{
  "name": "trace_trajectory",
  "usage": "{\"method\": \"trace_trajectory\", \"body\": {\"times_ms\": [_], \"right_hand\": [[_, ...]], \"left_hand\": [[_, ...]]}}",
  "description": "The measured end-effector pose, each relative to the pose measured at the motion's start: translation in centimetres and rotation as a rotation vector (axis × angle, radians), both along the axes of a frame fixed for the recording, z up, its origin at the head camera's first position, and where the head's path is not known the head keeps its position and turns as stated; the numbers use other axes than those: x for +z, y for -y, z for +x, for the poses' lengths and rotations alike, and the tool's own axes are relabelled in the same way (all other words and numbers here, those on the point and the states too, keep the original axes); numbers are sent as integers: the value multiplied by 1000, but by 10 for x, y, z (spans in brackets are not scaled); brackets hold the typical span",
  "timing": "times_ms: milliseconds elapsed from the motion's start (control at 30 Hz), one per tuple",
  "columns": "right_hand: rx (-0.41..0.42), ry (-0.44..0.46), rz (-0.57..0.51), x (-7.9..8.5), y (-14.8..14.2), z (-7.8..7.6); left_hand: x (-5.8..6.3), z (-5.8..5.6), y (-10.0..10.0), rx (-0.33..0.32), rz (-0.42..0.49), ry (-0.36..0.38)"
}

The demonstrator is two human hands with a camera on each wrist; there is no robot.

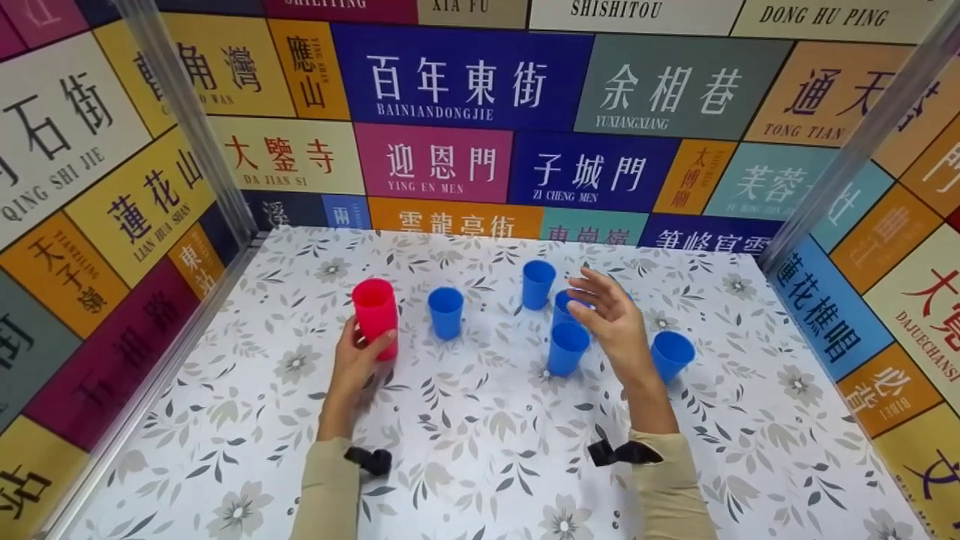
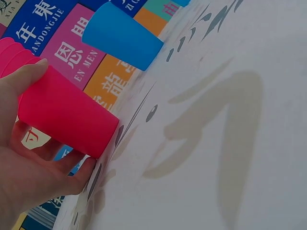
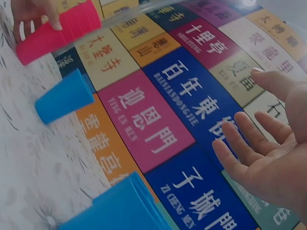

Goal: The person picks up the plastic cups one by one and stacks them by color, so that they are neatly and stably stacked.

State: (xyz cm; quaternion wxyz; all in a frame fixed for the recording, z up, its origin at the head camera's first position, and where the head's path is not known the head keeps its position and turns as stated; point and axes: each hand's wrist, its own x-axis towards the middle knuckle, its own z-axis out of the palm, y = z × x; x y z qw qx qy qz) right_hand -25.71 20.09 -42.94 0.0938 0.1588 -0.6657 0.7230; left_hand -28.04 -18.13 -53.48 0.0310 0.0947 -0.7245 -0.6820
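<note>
On the left of the table, a stack of nested red cups (image 1: 373, 304) stands upright, and my left hand (image 1: 352, 360) grips it low down. Several rims show at the top of the stack in the left wrist view, where the thumb lies across the red side (image 2: 67, 108) and the fingers curl beneath. My right hand (image 1: 616, 322) is raised over the blue cups on the right, fingers spread and holding nothing. Beneath it, one blue cup (image 1: 562, 307) is partly hidden, with another blue cup (image 1: 568, 351) just in front.
A single blue cup (image 1: 445, 313) stands right of the red stack. Farther back is another blue cup (image 1: 538, 285), and one more blue cup (image 1: 672, 356) stands beside the right wrist. Panels with printed lettering (image 1: 465, 79) enclose the flower-patterned table (image 1: 465, 450) at the back and sides.
</note>
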Motion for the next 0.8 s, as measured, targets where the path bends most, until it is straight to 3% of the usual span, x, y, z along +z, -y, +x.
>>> {"method": "trace_trajectory", "body": {"times_ms": [467, 800], "right_hand": [[-154, -46, 140, 0, -52, 3], [-344, 59, 208, -15, -96, 4]], "left_hand": [[-2, 0, 1, 7, 31, -34], [-2, -1, -1, 9, 31, -10]]}}
